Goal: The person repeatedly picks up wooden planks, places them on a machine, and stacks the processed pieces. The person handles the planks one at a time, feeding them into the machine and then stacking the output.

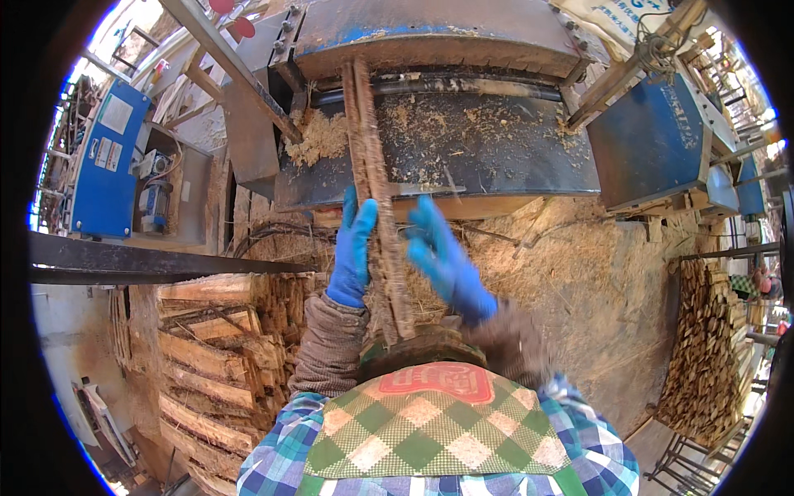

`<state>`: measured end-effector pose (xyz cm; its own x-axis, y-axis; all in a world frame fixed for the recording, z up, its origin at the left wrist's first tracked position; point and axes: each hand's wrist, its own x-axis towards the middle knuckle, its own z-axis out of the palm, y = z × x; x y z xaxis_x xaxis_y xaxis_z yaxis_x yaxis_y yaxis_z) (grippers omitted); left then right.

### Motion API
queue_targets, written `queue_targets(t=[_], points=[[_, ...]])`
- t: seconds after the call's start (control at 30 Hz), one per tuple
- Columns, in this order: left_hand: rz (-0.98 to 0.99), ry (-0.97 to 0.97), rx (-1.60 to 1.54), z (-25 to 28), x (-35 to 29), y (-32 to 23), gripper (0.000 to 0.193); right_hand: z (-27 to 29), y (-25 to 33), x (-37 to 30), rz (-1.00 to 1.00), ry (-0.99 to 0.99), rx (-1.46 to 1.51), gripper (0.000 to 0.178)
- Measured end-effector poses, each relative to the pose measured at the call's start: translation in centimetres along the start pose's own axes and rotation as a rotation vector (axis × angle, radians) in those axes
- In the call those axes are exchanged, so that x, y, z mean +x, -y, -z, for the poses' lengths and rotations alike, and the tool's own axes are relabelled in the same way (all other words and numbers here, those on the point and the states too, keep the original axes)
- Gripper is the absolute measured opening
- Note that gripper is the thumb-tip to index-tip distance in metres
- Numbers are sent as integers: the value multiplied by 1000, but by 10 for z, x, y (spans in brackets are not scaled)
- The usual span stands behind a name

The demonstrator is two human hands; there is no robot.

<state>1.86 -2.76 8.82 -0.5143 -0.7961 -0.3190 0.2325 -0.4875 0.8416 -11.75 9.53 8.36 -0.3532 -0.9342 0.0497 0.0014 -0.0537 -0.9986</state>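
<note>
- Head view, the wood: what appear to be two long, rough, brown wooden strips (378,169) lie side by side across the black metal bed (529,161) of a blue-and-grey machine; their far ends meet the shadowed opening beneath its hood (430,54), their near ends reach the green-and-cream checked apron (422,442).
- The left hand (351,258), blue-gloved, stands with fingers extended, thumb against or just beside the strips' left edge; contact cannot be told.
- The right hand (447,260), also blue-gloved and motion-blurred, is spread, apart from the wood on its right.
- Progress, as judged: the strips seem lined up at the opening, with most of their length outside it; how far they reach in is hidden.
- Pale sawdust (321,139) litters the bed, suggesting wood is already cut; rough boards (203,343) lie stacked at left, thinner pieces (703,355) at right.
</note>
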Motion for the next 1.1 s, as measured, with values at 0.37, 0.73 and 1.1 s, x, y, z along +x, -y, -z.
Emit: queue_targets(t=[0.37, 0.73, 1.1], points=[[-118, -242, 291, 21, -18, 3, 76, 4, -27, -75, 20, -470, -195, 50], [-130, -259, 359, 42, -6, -1, 64, 30, -33, 51, 246, -670, -770, 41], [-91, -281, 340, 40, -6, -3, 63, 37, -27, 152, -3, -813, -693, 45]])
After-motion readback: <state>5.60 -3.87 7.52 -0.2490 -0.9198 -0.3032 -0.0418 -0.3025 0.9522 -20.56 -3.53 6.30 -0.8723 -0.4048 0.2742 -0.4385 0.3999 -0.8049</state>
